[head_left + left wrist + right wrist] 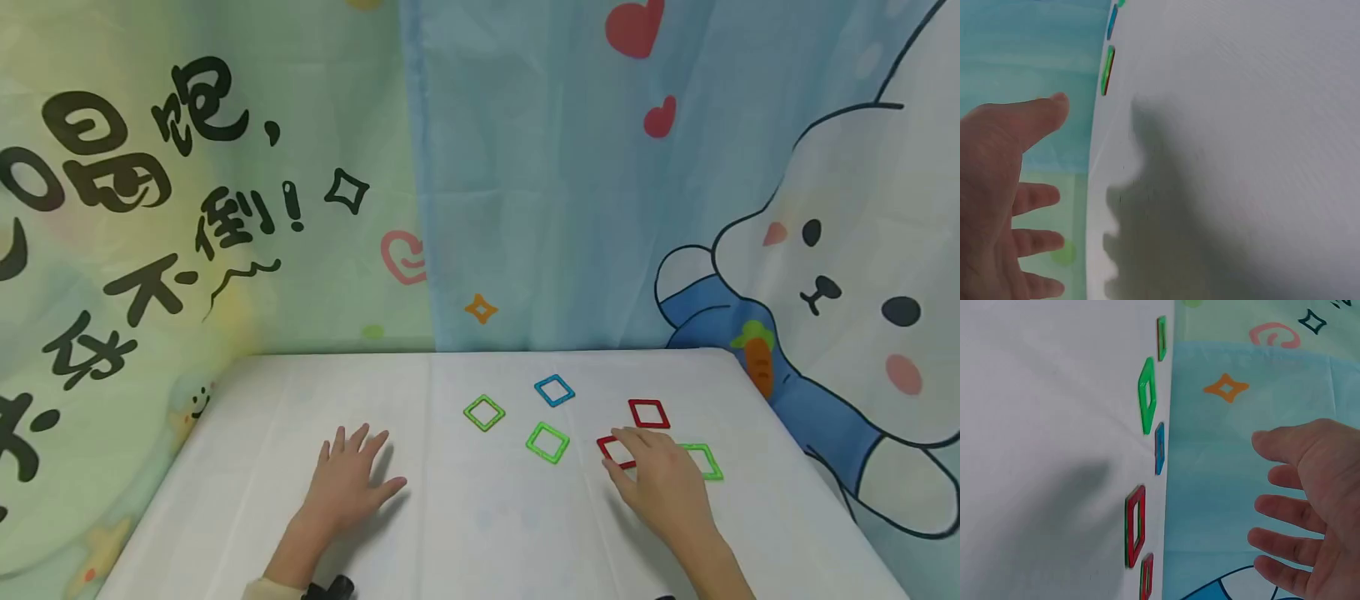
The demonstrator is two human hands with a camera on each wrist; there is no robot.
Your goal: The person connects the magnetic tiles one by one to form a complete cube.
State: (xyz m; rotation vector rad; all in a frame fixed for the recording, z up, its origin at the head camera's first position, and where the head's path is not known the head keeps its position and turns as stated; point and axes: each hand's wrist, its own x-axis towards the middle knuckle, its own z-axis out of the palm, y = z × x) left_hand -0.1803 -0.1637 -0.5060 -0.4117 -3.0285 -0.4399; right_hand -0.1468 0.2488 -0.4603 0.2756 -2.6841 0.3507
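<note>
Near red frame (1130, 530): a flat square outline with slim sides and a see-through middle, lying on the white tabletop (495, 533), partly hidden in the head view by the right hand (663, 479).
Far red frame (651, 425): same shape, just beyond the near one.
Green frames: one partly covered beside the right hand (714, 462); one nearer the table's middle (556, 431); one farther left (495, 403), turned like a diamond.
Blue frame (566, 384): also diamond-turned, behind the middle green one.
Right hand: fingers extended, thumb apart, hovering over the near red frame with nothing in its grasp.
Left hand (348, 479): spread wide above the table's left side, holding nothing, well apart from the frames.
Writing: large black Chinese characters on the backdrop (517, 242); 吧, 不 and 倒 with an exclamation mark are legible, others cut off or too stylised to read.
</note>
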